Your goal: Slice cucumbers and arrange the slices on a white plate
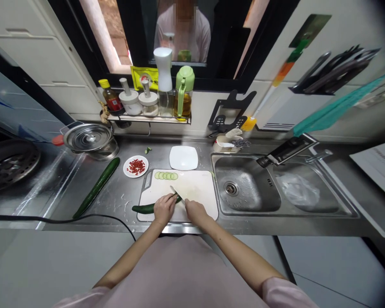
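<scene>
A white cutting board (pixel 195 186) lies on the steel counter before me. My left hand (pixel 163 208) presses down on a dark green cucumber (pixel 143 209) that lies across the board's near left corner. My right hand (pixel 195 210) is closed round the handle of a knife (pixel 177 193), its blade angled down onto the cucumber beside my left fingers. A row of several cucumber slices (pixel 166 176) rests at the board's far left edge.
A whole cucumber (pixel 98 187) lies on the counter to the left, near a lidded steel pot (pixel 88 137). A small dish of red chili pieces (pixel 135 166) and a white square plate (pixel 183 157) sit behind the board. The sink (pixel 244 188) is at right. A black cable (pixel 67 220) runs along the counter's front.
</scene>
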The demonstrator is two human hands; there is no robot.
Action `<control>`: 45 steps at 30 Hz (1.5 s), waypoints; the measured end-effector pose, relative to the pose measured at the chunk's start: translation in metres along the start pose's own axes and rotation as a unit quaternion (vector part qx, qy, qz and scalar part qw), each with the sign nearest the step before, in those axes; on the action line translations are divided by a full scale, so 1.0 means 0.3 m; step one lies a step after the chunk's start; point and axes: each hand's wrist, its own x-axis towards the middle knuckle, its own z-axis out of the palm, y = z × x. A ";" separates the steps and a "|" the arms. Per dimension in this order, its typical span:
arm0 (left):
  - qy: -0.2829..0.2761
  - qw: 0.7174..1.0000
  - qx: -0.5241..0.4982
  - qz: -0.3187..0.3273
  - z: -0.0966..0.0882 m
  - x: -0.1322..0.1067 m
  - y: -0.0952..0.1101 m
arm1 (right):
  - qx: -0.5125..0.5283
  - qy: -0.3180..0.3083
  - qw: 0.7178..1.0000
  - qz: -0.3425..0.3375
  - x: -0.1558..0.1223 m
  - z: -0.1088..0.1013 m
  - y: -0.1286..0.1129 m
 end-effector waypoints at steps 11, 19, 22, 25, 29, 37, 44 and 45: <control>-0.004 1.000 -0.002 -0.002 0.000 0.002 -0.001 | -0.002 0.008 1.000 -0.012 0.023 0.015 -0.002; -0.002 1.000 -0.002 -0.006 -0.001 0.003 0.002 | 0.008 -0.001 1.000 -0.008 0.019 0.027 0.015; -0.010 1.000 -0.006 -0.011 0.004 0.000 -0.003 | 0.009 0.006 1.000 -0.012 0.028 0.037 0.017; -0.019 1.000 -0.009 -0.014 0.004 0.000 -0.005 | 0.012 0.014 1.000 -0.015 0.036 0.049 0.022; -0.031 0.999 -0.012 -0.023 -0.004 0.002 0.001 | 0.013 0.014 1.000 -0.018 0.041 0.059 0.031; -0.057 0.997 -0.024 -0.043 -0.009 0.006 0.007 | 0.014 0.016 1.000 -0.019 0.062 0.070 0.022; -0.045 0.998 -0.012 -0.031 -0.004 0.005 0.004 | 0.013 0.012 1.000 -0.017 0.070 0.069 0.020; -0.042 0.999 -0.011 -0.028 -0.003 0.005 0.003 | 0.015 0.012 1.000 -0.018 0.071 0.069 0.021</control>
